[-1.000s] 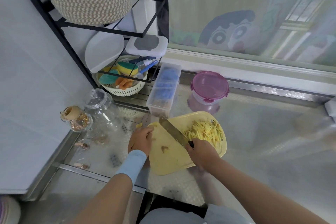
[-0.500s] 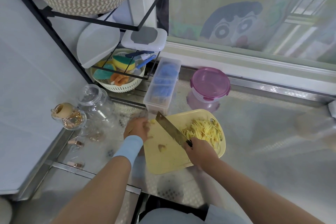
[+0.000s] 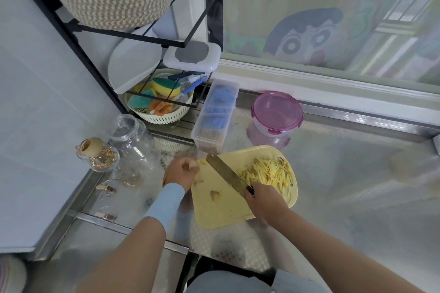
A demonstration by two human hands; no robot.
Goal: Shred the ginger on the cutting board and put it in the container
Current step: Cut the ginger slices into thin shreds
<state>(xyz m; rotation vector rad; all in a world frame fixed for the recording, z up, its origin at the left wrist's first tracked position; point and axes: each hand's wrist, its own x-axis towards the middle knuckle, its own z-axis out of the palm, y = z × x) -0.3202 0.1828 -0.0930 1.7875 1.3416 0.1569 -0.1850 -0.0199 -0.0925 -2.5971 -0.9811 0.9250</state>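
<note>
While the right grip (image 3: 265, 201) clasps the knife (image 3: 226, 172), shredded ginger (image 3: 269, 171) lies just beyond it. The left grip (image 3: 181, 172) curls; contents unclear.

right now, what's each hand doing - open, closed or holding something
Left hand: fingers curled at the edge of the yellow plastic cutting board; holding anything cannot be told.
Right hand: grip closed on the broad steel knife.

You're in a home kitchen: a steel surface (image 3: 345, 173) carries a yellow cutting board (image 3: 228, 211) and a knife (image 3: 226, 173) — a black rack (image 3: 133, 35) stands over dish sponges (image 3: 166, 84) in a strainer basket (image 3: 164, 116), glass jars (image 3: 128, 133) stand by the tiled wall, and a cartoon picture (image 3: 307, 35) covers the window.
</note>
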